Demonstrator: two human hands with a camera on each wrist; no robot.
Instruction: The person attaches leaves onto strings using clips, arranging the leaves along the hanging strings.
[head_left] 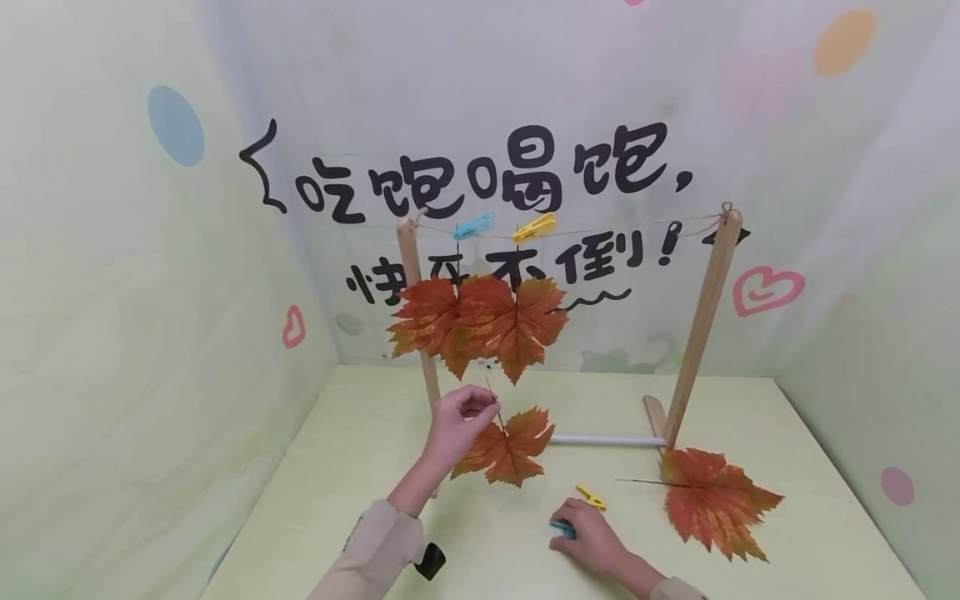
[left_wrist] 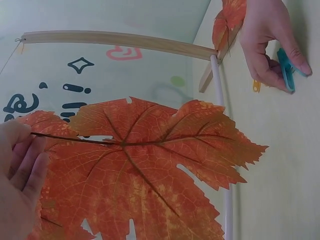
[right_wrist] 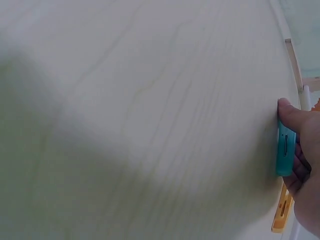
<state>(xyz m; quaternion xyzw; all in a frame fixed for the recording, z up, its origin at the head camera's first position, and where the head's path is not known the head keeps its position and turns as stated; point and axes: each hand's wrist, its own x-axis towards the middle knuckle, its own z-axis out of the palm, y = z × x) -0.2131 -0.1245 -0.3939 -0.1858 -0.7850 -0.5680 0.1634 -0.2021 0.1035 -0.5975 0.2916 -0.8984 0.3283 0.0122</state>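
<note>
Two strung pegs (head_left: 536, 227) showed only in the head view; the raised left hand (head_left: 456, 421) pinched a leaf stem (left_wrist: 75, 138), the low right hand (head_left: 590, 533) a teal peg (right_wrist: 285, 152).

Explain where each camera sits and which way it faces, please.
Head: on the person's head, looking forward and down at the wooden frame; shows the left hand, right hand and sleeves.
Left wrist: on that wrist, looking at the held leaf; shows both hands.
Right wrist: on that wrist, looking mostly at tabletop; shows the right hand at the picture's right edge.
Shared: head and left wrist both show the held leaf and teal clothespin.
</note>
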